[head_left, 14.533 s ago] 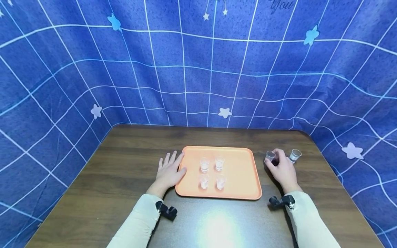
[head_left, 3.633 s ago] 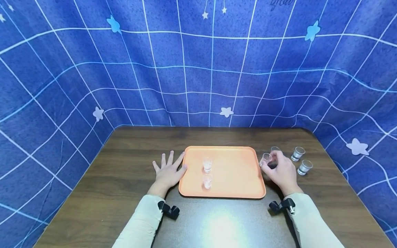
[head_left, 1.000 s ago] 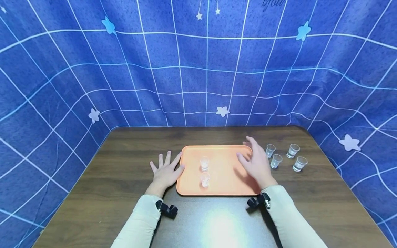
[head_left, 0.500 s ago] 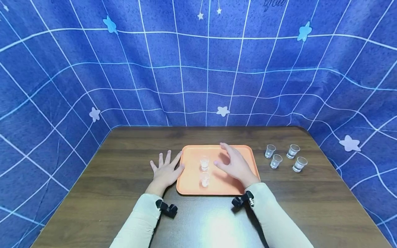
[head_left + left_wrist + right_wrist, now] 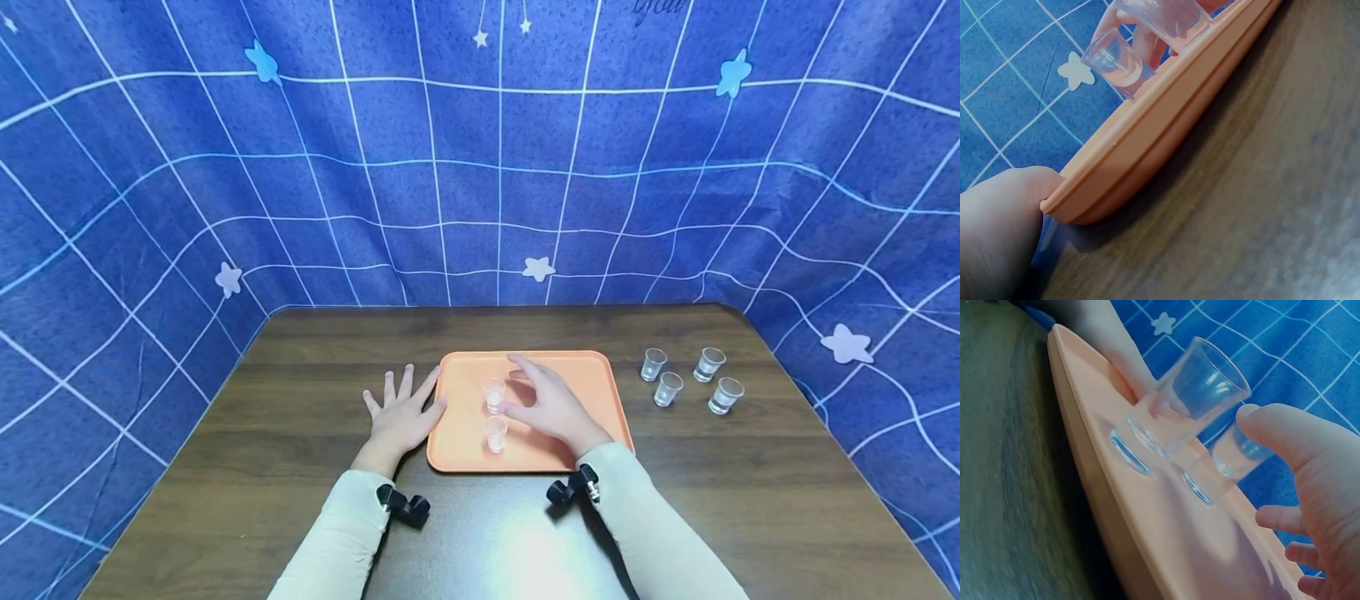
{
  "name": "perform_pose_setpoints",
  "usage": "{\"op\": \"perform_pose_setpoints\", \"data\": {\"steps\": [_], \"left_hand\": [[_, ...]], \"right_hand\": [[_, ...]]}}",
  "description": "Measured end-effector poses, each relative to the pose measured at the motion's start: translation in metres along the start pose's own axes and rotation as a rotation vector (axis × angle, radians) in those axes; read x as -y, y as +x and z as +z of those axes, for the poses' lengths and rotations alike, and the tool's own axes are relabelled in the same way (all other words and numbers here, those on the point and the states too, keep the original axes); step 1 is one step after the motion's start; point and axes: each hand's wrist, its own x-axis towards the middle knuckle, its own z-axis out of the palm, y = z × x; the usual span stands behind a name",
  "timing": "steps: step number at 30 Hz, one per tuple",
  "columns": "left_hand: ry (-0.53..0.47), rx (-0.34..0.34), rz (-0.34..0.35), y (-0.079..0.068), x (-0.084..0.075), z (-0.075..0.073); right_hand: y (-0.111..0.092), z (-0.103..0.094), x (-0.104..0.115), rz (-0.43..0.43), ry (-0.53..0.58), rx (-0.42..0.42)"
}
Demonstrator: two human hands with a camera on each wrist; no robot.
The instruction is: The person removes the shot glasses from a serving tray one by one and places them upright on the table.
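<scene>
On an orange tray stand two clear shot glasses, a far one and a near one. My right hand is over the tray, fingers and thumb spread apart around the right side of the far glass. In the right wrist view the thumb comes right at the rim of that far glass, while the near glass stands in front. My left hand lies flat with spread fingers at the tray's left edge, its thumb touching the rim in the left wrist view.
Right of the tray, several more shot glasses stand grouped on the brown wooden table, among them one near the tray and one farther right. A blue curtain with white lines and stars rises behind the table.
Two shot glasses went from the tray to the group on the right since the oldest frame. My right hand let go of the last one and moved left to the far glass. My left hand stayed put.
</scene>
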Motion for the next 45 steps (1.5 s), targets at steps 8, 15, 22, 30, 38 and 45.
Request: {"op": "perform_pose_setpoints", "data": {"steps": [8,15,22,30,38,45], "left_hand": [[0.011,-0.012,0.001,0.001,0.001,0.0],[0.007,0.003,-0.002,0.001,0.001,0.001],[0.001,0.008,-0.003,0.001,0.001,0.001],[0.0,0.0,-0.001,0.002,0.002,0.002],[0.005,0.002,0.005,0.002,0.001,0.002],[0.003,0.0,0.009,0.002,0.002,0.002]], "right_hand": [[0.004,0.011,0.005,0.0,-0.029,-0.016],[0.006,0.016,0.006,-0.049,-0.062,-0.032],[0.007,0.019,0.008,-0.07,-0.079,-0.05],[0.007,0.021,0.006,-0.085,-0.137,-0.074],[-0.002,0.011,0.002,-0.102,-0.121,-0.103],[-0.02,-0.006,-0.006,-0.033,-0.141,-0.118]]}}
